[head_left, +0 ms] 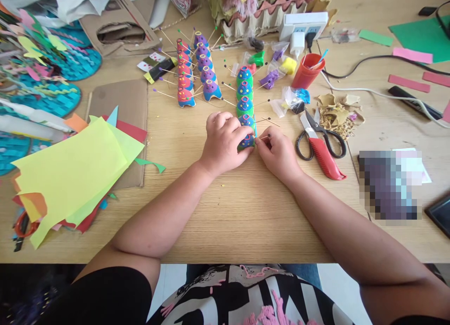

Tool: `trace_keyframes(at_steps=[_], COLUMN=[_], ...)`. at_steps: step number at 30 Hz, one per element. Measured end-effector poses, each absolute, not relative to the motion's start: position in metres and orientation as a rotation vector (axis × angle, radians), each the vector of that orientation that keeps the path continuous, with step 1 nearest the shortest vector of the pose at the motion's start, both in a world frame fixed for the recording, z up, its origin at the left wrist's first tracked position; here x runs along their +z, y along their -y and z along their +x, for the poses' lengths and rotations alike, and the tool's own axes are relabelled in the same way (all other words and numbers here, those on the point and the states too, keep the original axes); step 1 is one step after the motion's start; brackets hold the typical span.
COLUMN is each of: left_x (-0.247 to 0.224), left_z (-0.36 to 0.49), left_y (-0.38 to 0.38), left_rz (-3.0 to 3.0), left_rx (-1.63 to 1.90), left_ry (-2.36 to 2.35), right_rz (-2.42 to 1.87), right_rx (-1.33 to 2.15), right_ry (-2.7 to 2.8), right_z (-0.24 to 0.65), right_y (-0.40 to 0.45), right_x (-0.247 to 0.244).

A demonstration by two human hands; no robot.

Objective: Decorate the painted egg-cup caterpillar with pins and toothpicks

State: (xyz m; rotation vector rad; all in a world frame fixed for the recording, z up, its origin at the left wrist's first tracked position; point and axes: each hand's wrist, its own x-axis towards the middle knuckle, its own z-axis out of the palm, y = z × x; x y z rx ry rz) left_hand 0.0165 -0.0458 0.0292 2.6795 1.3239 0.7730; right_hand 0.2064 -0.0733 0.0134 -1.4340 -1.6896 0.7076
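A blue and green egg-carton caterpillar (245, 103), coated in what looks like modelling clay with small dots and pink-red rings, stands on the table. Thin sticks with dark ball tips poke out from its sides. My left hand (225, 140) is closed around its near end, fingers over the top and thumb at the front. Beside that end, my right hand (279, 151) pinches a thin dark-tipped stick (263, 137) against the caterpillar's right side; whether the stick has entered the body is hidden. A red-and-blue caterpillar (185, 72) and a purple-and-blue caterpillar (206, 65) stand to the left.
Scissors (321, 135) and a red-handled cutter (326, 158) lie right of my hands. Behind them are a red cup (309, 71), bagged clay (270, 79) and a white power strip (304, 25) with cables. Coloured paper sheets (73, 166) and cardboard (121, 100) lie left.
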Motion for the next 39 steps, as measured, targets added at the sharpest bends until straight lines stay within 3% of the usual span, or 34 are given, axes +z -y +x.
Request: trace_keyframes(at_steps=[28,39], left_x=[0.024,0.031], left_z=[0.017,0.015], left_y=[0.048,0.050], left_rz=[2.660,2.570], left_rx=[0.813,0.984], left_ry=[-1.381,-1.407], right_rz=[-1.329,-1.239], right_rx=[0.924,0.833], right_ry=[1.504,1.251], right_z=[0.211,0.217], right_y=[0.072,0.068], right_x=[0.019,0.011])
